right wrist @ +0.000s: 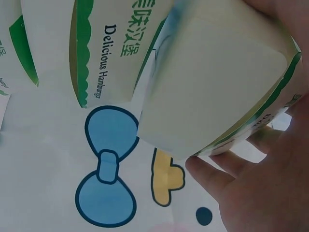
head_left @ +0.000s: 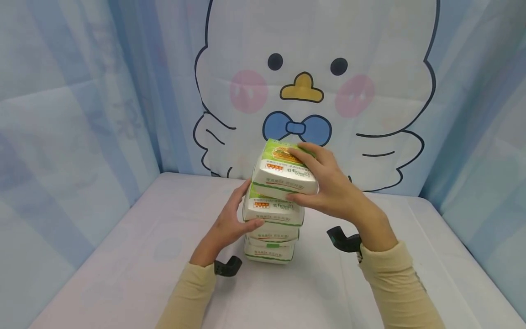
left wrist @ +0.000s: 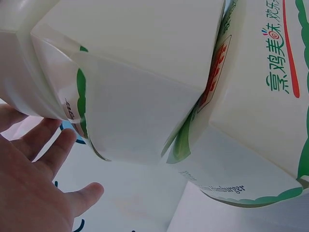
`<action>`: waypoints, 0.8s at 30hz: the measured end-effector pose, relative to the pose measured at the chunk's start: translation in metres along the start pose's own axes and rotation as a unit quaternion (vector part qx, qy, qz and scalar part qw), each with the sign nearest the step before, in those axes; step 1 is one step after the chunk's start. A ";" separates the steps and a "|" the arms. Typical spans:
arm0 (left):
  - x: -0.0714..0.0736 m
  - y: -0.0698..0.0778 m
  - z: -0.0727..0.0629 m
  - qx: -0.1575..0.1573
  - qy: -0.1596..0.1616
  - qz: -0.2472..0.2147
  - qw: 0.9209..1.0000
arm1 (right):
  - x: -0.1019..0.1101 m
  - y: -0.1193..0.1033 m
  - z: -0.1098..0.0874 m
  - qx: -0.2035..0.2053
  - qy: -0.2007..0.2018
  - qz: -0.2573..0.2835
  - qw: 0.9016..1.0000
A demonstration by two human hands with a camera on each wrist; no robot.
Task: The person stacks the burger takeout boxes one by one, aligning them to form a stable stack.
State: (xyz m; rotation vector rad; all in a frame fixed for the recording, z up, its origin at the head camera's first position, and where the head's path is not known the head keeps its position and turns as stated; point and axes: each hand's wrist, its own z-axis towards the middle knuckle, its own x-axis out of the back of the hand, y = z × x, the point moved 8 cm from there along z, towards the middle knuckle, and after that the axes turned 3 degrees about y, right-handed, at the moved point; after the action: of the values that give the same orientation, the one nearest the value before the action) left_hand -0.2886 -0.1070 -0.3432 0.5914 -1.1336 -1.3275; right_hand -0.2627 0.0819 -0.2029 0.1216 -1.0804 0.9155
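Note:
Several white-and-green paper hamburger boxes are in a column at the middle of the table. My right hand [head_left: 334, 187] grips the topmost hamburger box [head_left: 283, 171], fingers over its top and thumb at its lower front edge. That box sits tilted; its bare underside [right wrist: 217, 72] faces the right wrist view, angled away from the stack. Under it stands the stack of boxes [head_left: 273, 212], slightly uneven. Along the stack's left side lies my left hand [head_left: 226, 226], with extended fingers and the thumb towards the front. In the left wrist view, those fingers [left wrist: 55, 150] are beside a box wall.
A pale cloth covers the table [head_left: 123, 269]. Behind it hangs a curtain [head_left: 370, 45] printed with a cartoon bird, and blue-white curtains [head_left: 70, 114] close off the sides. Dark wrist-worn devices [head_left: 228, 266] stick out near both cuffs.

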 end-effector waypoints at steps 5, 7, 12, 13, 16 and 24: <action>-0.002 0.001 0.000 -0.007 -0.008 -0.001 1.000 | -0.007 -0.004 0.002 0.023 -0.016 -0.007 1.000; -0.003 0.001 0.000 -0.008 -0.011 0.000 1.000 | -0.008 -0.005 0.002 0.030 -0.017 -0.011 0.999; -0.004 0.002 0.000 -0.008 -0.014 0.000 1.000 | -0.008 -0.005 0.002 0.038 -0.012 -0.011 0.999; -0.004 0.002 0.000 -0.007 -0.014 -0.001 1.000 | -0.008 -0.006 0.002 0.040 -0.011 -0.010 0.999; -0.004 0.002 -0.001 -0.004 -0.014 -0.004 1.000 | -0.008 -0.006 0.002 0.043 -0.008 -0.005 0.999; -0.003 0.001 -0.001 -0.004 -0.012 -0.017 1.000 | -0.008 -0.006 -0.001 0.036 0.002 0.005 0.999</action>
State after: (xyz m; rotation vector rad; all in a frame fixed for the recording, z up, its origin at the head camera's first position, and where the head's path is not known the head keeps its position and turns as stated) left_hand -0.2867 -0.1042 -0.3433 0.5933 -1.1407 -1.3713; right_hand -0.2592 0.0734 -0.2074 0.1745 -1.0459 0.9643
